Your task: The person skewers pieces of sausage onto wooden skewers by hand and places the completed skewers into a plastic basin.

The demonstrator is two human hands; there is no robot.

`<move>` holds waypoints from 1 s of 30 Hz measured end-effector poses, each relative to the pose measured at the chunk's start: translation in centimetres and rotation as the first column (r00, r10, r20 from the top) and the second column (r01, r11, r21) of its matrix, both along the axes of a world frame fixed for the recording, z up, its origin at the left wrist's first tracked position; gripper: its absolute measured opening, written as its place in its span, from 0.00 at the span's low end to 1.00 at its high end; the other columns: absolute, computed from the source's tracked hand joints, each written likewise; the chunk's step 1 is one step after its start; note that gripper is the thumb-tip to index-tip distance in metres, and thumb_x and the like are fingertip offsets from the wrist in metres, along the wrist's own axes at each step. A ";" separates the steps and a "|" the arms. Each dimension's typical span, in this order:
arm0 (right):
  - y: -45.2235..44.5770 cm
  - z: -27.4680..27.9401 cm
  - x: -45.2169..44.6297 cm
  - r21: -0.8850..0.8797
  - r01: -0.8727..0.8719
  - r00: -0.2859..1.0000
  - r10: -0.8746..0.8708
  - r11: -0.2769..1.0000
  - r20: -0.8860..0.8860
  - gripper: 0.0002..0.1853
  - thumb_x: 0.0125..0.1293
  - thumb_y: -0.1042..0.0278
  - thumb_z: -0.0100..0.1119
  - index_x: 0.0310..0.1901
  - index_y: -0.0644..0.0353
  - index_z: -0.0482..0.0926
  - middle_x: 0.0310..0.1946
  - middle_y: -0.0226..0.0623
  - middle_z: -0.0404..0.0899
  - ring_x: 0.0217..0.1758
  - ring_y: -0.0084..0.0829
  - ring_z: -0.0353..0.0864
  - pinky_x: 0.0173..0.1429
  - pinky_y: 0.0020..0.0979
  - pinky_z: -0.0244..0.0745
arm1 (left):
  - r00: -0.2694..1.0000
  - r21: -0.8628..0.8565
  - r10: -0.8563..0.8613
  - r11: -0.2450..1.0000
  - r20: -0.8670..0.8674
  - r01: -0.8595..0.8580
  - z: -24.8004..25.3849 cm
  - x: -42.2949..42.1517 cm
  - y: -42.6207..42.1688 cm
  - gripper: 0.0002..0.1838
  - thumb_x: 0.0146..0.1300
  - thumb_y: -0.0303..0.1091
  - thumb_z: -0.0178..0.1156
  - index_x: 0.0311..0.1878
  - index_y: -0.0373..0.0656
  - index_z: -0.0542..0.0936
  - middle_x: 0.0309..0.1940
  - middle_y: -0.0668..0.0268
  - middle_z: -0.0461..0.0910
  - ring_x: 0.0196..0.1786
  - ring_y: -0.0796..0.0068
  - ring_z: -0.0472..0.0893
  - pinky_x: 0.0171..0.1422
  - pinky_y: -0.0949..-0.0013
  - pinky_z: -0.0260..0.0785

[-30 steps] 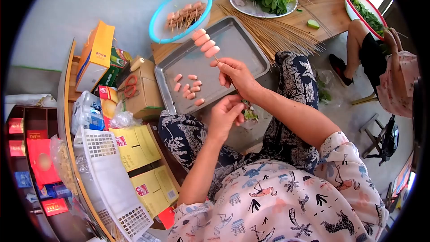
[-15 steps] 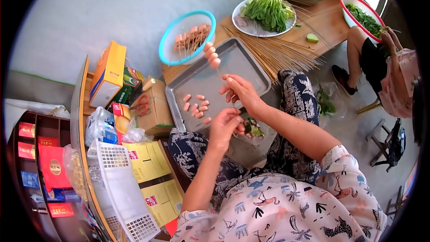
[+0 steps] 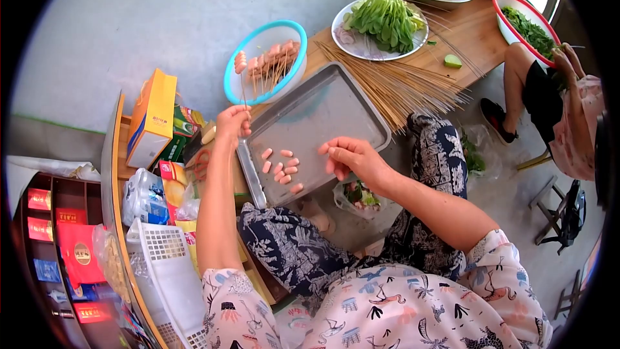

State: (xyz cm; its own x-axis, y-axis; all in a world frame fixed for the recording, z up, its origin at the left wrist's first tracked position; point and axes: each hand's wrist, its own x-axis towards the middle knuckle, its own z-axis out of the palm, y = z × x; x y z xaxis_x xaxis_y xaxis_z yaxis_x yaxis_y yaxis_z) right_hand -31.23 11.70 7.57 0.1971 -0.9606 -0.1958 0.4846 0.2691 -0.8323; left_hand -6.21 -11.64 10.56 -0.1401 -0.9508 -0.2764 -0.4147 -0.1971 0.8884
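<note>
My left hand [image 3: 234, 122] is closed round the lower end of a sausage skewer [image 3: 240, 63]. The skewer stands roughly upright, its pink sausage pieces at the top, beside the blue-rimmed bowl [image 3: 301, 31]. Inside that bowl lie several filled skewers [image 3: 274, 61]. Over the right part of the metal tray [image 3: 323, 113] hovers my right hand [image 3: 354, 158], fingers loosely bent and apart with nothing seen between them. Several small sausages [image 3: 279, 171] lie loose in the tray's near left part.
Bare bamboo skewers [image 3: 381, 81] spread over the wooden table [image 3: 481, 32], near a plate of greens [image 3: 387, 22] and a cut green piece [image 3: 453, 61]. At right another person [image 3: 578, 110] sits by a red-rimmed bowl [image 3: 529, 29]. Boxes [image 3: 155, 119] and a white basket [image 3: 168, 278] stand left.
My left hand has moved from beside my right hand up and left, and now has the sausage skewer. The right hand, which held it before, has let go and sits slightly lower.
</note>
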 end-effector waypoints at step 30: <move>-0.1 -0.4 0.2 0.005 -0.130 0.988 0.130 0.991 -0.087 0.11 0.71 0.64 0.46 0.44 0.59 0.77 0.25 0.28 0.77 0.23 0.15 0.69 0.29 0.18 0.65 | 0.965 -0.416 0.055 0.907 0.257 0.059 -8.3 5.8 4.4 0.13 0.69 0.33 0.47 0.48 0.43 0.80 0.18 0.73 0.73 0.15 0.86 0.67 0.17 0.78 0.58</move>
State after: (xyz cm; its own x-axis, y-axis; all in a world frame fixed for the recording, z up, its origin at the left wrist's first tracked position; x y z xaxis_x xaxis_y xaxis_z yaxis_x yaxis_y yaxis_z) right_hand -31.07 11.57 7.16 0.3031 -0.9279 -0.2170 0.3716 0.3248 -0.8697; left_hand -0.38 -7.21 2.30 -0.1210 -0.9855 0.1187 -0.6393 0.1688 0.7502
